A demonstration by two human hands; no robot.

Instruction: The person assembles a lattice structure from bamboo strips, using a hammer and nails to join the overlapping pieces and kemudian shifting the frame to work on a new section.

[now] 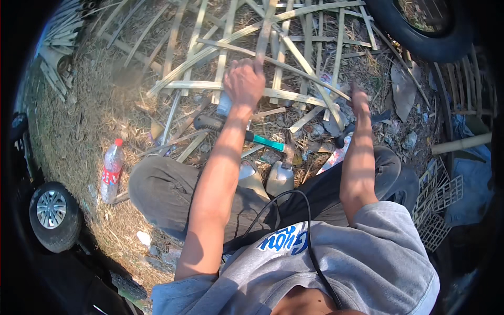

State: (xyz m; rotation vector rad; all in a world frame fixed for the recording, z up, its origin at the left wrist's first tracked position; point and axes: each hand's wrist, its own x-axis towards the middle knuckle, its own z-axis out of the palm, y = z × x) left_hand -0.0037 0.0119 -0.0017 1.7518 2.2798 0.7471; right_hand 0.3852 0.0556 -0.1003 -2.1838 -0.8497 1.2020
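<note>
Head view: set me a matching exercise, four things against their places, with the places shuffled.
1. Left hand
2. Hammer
3. Red-capped bottle
4. Black tyre with an open middle

A. At the view's upper right
B. Over the pale strips
C. Left of the person's legs
D. Near the feet

Pairs: 1-B, 2-D, 3-C, 4-A

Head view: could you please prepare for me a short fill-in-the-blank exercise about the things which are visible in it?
1. The plastic bottle has a ____ cap.
2. The handle of the hammer is partly black and partly ____.
3. The black tyre lies in the upper ____ part of the picture.
4. The left grip is at the crossed pale strips, and the person's shirt is ____.

Missing words: red; green; right; grey.
</note>
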